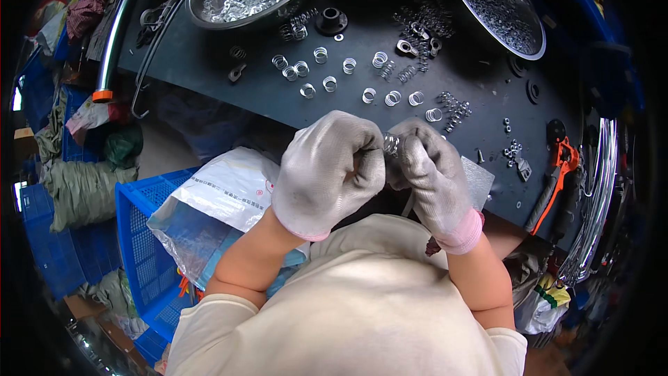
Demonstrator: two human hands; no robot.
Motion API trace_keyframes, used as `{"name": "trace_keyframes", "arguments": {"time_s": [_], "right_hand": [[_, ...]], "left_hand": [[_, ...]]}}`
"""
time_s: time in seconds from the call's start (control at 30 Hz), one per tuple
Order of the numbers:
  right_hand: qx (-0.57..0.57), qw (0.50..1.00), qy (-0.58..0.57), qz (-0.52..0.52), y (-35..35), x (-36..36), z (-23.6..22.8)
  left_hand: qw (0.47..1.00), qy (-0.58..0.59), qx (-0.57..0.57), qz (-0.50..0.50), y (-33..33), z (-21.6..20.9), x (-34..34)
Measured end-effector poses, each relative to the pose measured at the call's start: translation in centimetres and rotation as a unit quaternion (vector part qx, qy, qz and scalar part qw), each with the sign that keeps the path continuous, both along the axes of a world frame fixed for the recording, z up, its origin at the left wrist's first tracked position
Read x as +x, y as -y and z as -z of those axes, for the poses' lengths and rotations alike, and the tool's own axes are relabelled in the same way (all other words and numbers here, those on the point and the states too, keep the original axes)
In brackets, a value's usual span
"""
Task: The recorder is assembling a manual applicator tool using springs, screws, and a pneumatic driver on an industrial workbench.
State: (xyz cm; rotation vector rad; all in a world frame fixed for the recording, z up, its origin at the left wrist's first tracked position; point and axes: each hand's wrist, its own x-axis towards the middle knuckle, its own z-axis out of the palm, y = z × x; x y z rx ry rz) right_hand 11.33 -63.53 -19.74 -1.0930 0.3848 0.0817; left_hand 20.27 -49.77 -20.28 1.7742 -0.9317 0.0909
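My left hand point(325, 175), in a grey-white knit glove, is closed with its fingertips at the left end of a small metal coil spring point(391, 144). My right hand point(435, 179), gloved alike with a pink cuff, pinches the spring's other end. Both hands meet in front of my chest at the near edge of the dark table point(229, 38). Beyond them, several short wide springs point(348, 65) stand or lie scattered. Thinner springs point(456, 108) are heaped to the right of these. What else the curled fingers cover is hidden.
Steel bowls of washers stand along the back, including a left bowl point(197, 1) and a right bowl point(537, 40). Orange-handled pliers point(550, 195) and small nuts point(513, 150) lie at the right. A blue crate point(129, 237) with a plastic bag point(229, 191) stands at my left.
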Motion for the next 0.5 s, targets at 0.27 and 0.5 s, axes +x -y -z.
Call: {"name": "trace_keyframes", "arguments": {"time_s": [0.27,0.5], "right_hand": [[-0.527,0.823,0.164,0.137,-0.8,-0.7,0.6],[-0.432,0.85,0.253,0.161,0.2,-1.4,-0.2]], "left_hand": [[0.991,-0.13,0.013,-0.012,0.3,0.5,-1.6],[0.937,0.057,0.208,-0.276,-3.6,0.8,5.8]]}}
